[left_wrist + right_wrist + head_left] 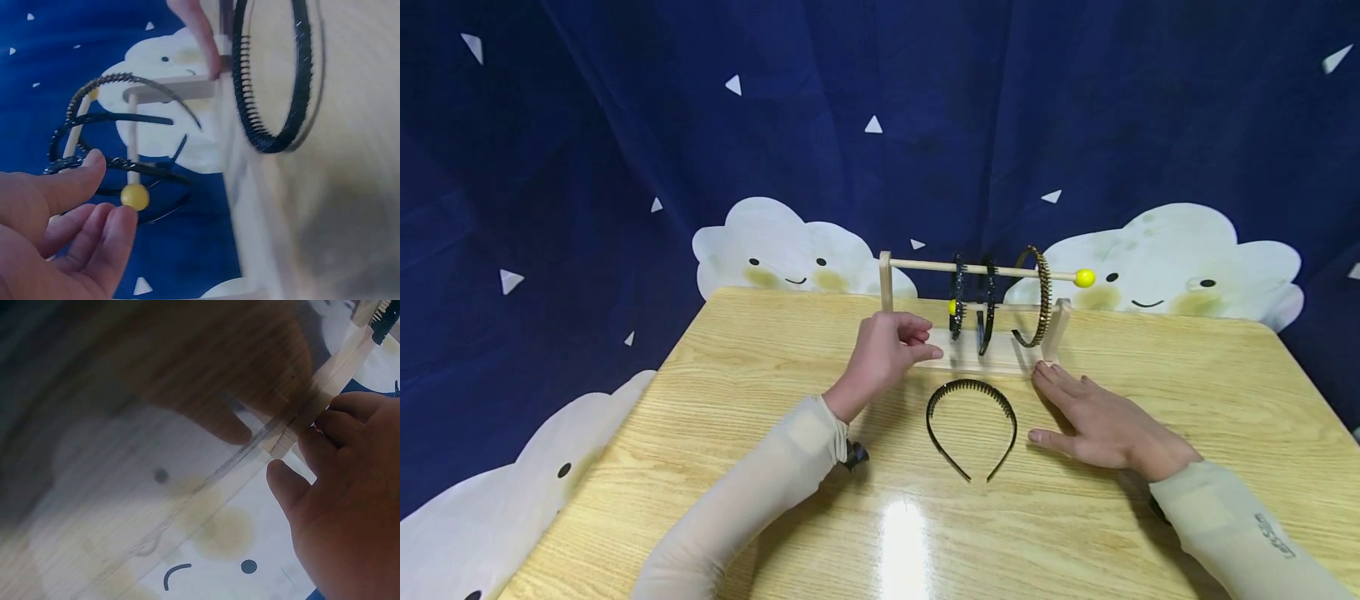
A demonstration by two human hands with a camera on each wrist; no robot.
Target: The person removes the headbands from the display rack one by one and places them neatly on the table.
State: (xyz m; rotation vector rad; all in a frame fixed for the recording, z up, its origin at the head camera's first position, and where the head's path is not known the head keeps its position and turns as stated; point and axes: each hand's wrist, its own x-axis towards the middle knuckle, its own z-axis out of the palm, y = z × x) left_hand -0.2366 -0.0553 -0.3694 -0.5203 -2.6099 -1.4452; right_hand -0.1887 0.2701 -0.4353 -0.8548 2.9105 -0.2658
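A wooden headband rack [880, 279] stands near the table's far edge, with three headbands hanging on its upper rod. Two are black, a left one [957, 327] and a middle one [988, 329]; the rightmost is a brown toothed headband [1045, 304]. My left hand [880, 350] is at the rack's left part, fingers loosely bent and thumb apart, holding nothing. In the left wrist view, its fingertips are right by the lower rod's yellow ball [135, 197]. My right hand [1093, 421] has its fingers extended, fingertips at the base's front right corner. A black toothed headband [966, 384] lies in front of the rack.
The wooden table [805, 542] extends around the rack. Behind it hangs a dark blue curtain [820, 150] printed with smiling clouds and white triangles. Another yellow ball [1085, 278] caps the upper rod at the right.
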